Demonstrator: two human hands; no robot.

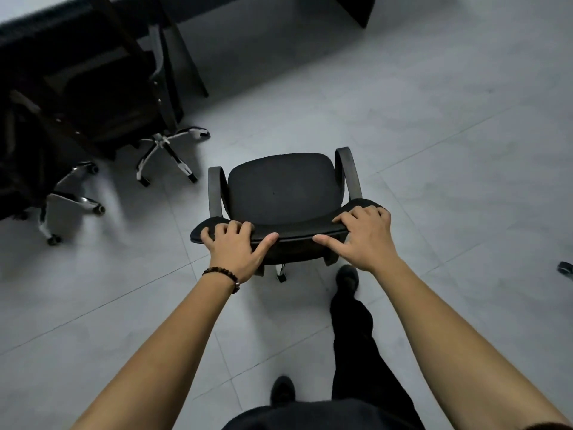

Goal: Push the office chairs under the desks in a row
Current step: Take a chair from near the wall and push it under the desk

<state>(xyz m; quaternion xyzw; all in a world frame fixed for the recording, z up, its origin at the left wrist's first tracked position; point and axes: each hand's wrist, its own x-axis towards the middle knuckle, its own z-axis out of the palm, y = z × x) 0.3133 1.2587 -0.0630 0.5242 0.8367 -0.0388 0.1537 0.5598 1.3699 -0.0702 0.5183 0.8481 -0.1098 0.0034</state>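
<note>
Both hands grip the backrest top of the office chair (283,187): left hand (237,248) and right hand (364,235), fingers curled over it. Chair stands mid-floor, well apart from the far-left surface (46,29).

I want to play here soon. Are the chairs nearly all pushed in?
Two black mesh-backed office chairs at upper left already stand against the dark desk. The left hand and right hand rest on the black armchair's backrest, out on open grey floor tiles, not yet at a desk.
</note>
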